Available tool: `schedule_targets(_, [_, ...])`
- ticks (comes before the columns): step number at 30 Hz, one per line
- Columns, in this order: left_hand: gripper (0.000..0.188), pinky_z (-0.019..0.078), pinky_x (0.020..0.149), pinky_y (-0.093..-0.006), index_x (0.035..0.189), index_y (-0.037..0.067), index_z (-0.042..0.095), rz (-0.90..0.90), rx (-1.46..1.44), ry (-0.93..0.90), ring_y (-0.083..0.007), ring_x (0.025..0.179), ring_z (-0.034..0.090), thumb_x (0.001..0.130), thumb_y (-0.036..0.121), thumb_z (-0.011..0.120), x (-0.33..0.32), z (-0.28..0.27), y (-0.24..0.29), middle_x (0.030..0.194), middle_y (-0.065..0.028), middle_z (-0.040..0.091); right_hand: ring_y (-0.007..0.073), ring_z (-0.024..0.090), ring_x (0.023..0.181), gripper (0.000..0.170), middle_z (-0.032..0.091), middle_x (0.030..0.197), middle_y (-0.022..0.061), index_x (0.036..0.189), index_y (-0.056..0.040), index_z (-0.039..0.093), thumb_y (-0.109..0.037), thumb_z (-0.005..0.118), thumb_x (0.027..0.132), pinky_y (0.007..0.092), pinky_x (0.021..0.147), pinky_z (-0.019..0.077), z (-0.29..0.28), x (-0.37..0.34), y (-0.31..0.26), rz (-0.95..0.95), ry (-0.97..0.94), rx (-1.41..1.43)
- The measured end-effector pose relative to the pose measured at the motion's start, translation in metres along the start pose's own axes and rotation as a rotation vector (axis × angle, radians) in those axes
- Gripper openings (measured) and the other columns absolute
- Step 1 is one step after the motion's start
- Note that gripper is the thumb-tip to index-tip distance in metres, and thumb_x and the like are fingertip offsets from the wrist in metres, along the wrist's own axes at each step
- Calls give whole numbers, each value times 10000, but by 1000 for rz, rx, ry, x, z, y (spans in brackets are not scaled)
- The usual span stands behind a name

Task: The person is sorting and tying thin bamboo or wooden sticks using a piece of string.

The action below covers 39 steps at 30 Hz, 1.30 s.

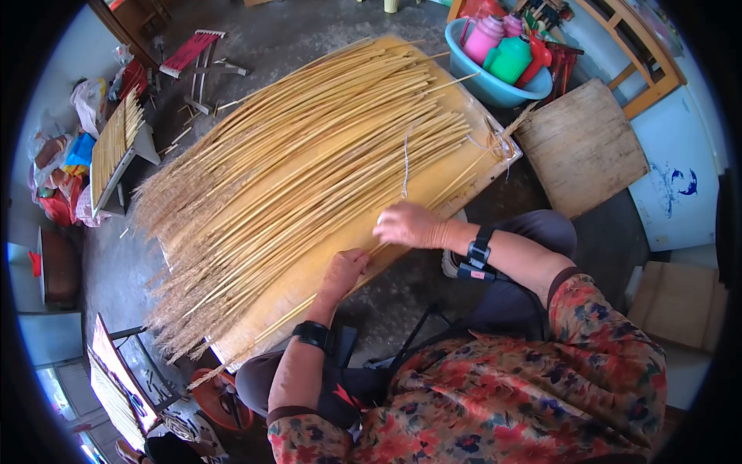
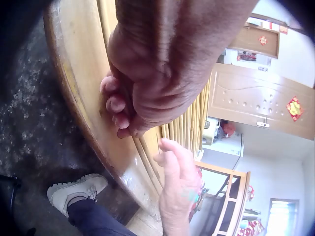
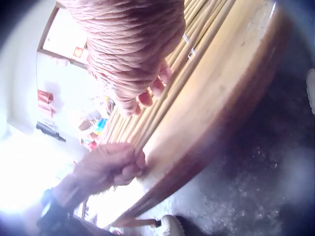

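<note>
Long reed stalks [image 1: 309, 185] with feathery heads lie in rows across a yellow board [image 1: 429, 185]. At the board's near edge my left hand [image 1: 344, 272] grips a few thin stalks [image 1: 290, 315], fingers curled round them in the left wrist view. My right hand [image 1: 413, 224] hovers just to the right, over the same edge, blurred in the head view. Its fingers [image 2: 172, 152] are loosely bent and hold nothing visible. In the right wrist view the right fingertips overlap the stalks. A pale string [image 1: 406, 158] lies across the nearest row.
More string [image 1: 495, 143] lies at the board's right corner. Behind stands a blue basin [image 1: 495, 91] with pink and green jugs. A wooden panel [image 1: 583, 147] is on the right, a small stool [image 1: 205, 66] at the back left, plastic bags [image 1: 66, 182] far left.
</note>
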<state>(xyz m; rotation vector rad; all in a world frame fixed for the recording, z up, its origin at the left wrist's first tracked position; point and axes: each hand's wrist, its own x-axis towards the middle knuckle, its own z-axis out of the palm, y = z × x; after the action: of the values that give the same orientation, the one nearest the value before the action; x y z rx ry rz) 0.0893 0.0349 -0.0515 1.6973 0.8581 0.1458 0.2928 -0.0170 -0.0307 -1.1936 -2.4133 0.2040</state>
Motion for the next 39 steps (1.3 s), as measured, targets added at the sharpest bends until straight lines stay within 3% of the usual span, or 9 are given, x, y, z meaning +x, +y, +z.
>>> schedule_targets(6, [261,418,533,-274,722,-6,605,-52,-56,-45,-146,511,511,825,208,498,-1,-4,-2,546,-71,535,244,563,765,102,521,773,86,797,-68,560,-130,509,734,351,655,463,-21,-1,42,321,-146,-231])
schedule_targets(19, [250,429,541,-270,739,-16,606,7,-73,-32,-142,529,526,812,200,503,-4,-11,-1,567,-79,549,284,577,751,71,556,777,140,734,-21,525,-83,493,722,372,649,471,-16,22,47,228,-384,-393])
schedule_targets(21, [250,430,544,-271,754,-14,610,-12,-22,-15,-145,529,524,809,206,505,-5,-11,1,584,-78,560,293,582,684,67,570,752,141,732,-31,531,-90,503,720,390,599,471,-26,25,49,390,-237,-286])
schedule_targets(22, [250,430,544,-271,754,-14,610,-16,-26,-14,-145,529,524,809,206,505,-6,-12,4,584,-78,560,228,569,549,51,575,705,100,732,-35,526,-85,521,744,349,500,460,-34,32,51,587,-206,-329])
schedule_targets(25, [226,349,458,-206,756,0,607,-72,-111,-11,-64,494,417,841,183,506,-5,-17,12,552,7,483,42,462,468,80,525,633,11,755,-37,489,-89,510,812,197,418,381,-89,38,51,790,390,631])
schedule_targets(27, [226,308,430,-189,763,15,607,-80,-109,-21,-40,474,381,850,198,507,-4,-19,17,546,23,466,41,455,468,54,515,627,8,782,-40,474,-75,483,821,190,419,373,-130,42,29,829,440,768])
schedule_targets(29, [228,292,420,-183,762,19,604,-102,-168,-17,-35,463,367,855,203,506,-3,-22,23,547,28,462,42,454,471,38,517,660,12,796,-45,465,-72,478,821,186,428,374,-144,36,13,657,488,853])
schedule_targets(34, [196,248,413,-175,790,9,591,-188,-431,5,-27,448,308,849,178,511,-6,-36,49,528,48,412,62,522,508,72,538,686,37,807,-42,466,-107,491,825,183,416,405,-85,7,-49,787,152,977])
schedule_targets(39, [235,264,390,-174,767,22,603,-141,-288,32,-31,430,346,865,209,500,-5,-38,36,547,42,459,84,532,487,74,540,700,71,808,-35,459,-104,485,810,205,388,411,-63,-7,-65,915,-58,1223])
